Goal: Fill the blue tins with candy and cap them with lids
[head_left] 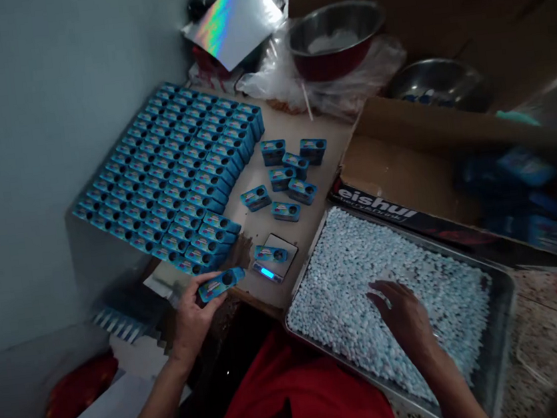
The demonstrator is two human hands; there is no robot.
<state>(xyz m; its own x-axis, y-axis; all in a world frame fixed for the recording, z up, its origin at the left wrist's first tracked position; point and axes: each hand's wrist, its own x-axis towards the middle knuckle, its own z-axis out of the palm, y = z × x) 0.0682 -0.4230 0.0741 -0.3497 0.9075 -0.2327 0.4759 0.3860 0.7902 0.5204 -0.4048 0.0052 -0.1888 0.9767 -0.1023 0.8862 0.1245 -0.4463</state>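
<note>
My left hand is closed around a small blue box with a dark round hole in its top, near the table's front edge. My right hand is over a metal tray filled with small pale blue and white pellets. Its thumb and fingers are curved toward each other, with a few pale pellets between them. Another blue box lies on a small scale with a lit blue display, between my hands. Several loose blue boxes stand behind the scale.
Rows of blue boxes stand packed together at the left of the table. A cardboard box holding blue items is behind the tray. Metal bowls and plastic bags are at the back. A grey wall borders the left.
</note>
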